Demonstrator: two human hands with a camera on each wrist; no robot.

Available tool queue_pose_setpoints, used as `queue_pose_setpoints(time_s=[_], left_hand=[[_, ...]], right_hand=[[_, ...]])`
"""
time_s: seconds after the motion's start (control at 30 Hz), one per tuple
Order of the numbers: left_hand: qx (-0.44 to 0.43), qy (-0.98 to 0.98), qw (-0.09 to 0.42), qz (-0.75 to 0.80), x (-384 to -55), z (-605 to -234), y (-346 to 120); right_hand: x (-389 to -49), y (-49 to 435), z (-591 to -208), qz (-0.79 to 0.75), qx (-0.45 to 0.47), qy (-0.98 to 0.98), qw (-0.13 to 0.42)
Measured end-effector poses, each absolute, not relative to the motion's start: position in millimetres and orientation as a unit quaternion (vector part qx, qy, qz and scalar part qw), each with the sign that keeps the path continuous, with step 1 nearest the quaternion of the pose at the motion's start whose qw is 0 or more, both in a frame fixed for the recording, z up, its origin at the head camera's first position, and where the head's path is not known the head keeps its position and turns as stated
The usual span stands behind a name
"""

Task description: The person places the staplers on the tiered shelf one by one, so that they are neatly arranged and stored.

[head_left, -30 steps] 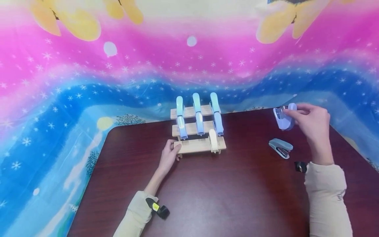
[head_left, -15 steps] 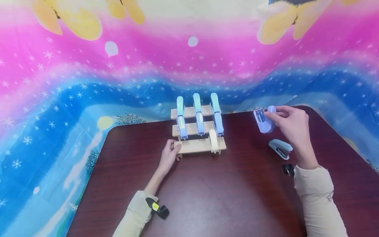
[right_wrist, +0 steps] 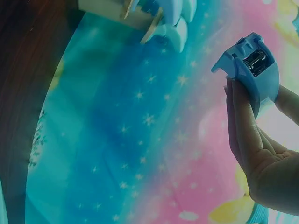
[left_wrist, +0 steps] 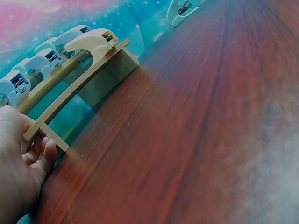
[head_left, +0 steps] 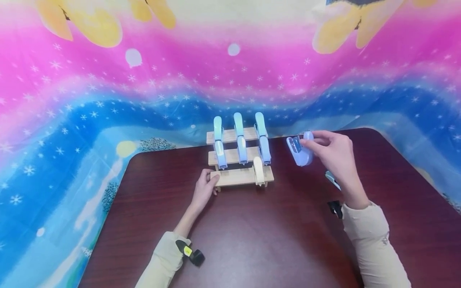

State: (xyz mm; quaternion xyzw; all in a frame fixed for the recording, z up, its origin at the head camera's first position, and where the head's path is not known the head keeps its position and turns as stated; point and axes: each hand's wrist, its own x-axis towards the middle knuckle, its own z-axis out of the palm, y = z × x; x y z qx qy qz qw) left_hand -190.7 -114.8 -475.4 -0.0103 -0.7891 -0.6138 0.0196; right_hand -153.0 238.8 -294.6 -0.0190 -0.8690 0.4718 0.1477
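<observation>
A three-step wooden rack [head_left: 234, 177] stands on the table, and my left hand [head_left: 205, 187] grips the left end of its lowest shelf. In the left wrist view, fingers of that hand curl under the shelf end. A cream stapler [head_left: 258, 171] sits at the right of this shelf. Three lavender staplers [head_left: 242, 151] stand on the middle step and three mint ones [head_left: 238, 124] on the top step. Right of the rack, my right hand [head_left: 335, 154] pinches a lavender stapler [head_left: 301, 155] in the air. The right wrist view shows its metal mechanism [right_wrist: 256, 62].
A mint stapler [head_left: 332, 180] lies on the dark red-brown table [head_left: 252, 240], partly hidden behind my right wrist. A patterned cloth [head_left: 180, 72] hangs behind the table's far edge. Black wrist straps [head_left: 335, 209] hang by the sleeves.
My right hand has moved left toward the rack with the lavender stapler. The wrist now covers part of the mint stapler on the table. My left hand has stayed at the rack.
</observation>
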Motion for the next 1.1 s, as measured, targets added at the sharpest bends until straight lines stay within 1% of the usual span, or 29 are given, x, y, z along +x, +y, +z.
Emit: queue_pose_setpoints(time_s=[0.2, 0.53, 0.7, 1.1], left_hand=[[-0.014, -0.785, 0.023, -0.619, -191.1, -473.8, -116.5], [-0.013, -0.783, 0.019, -0.621, -190.3, -474.9, -115.9], [-0.016, -0.784, 0.019, -0.62, -189.8, -474.2, -115.1], [-0.016, -0.785, 0.02, -0.619, -190.9, -475.5, -115.1]], right_hand=[[-154.1, 216.4, -289.9, 0.472, 0.003, -0.868, 0.151], [-158.0, 182.5, -291.4, 0.494, 0.031, -0.862, 0.106], [-162.0, 160.7, -297.4, 0.5, 0.051, -0.86, 0.093], [-168.4, 115.5, -327.1, 0.459, 0.099, -0.877, 0.1]])
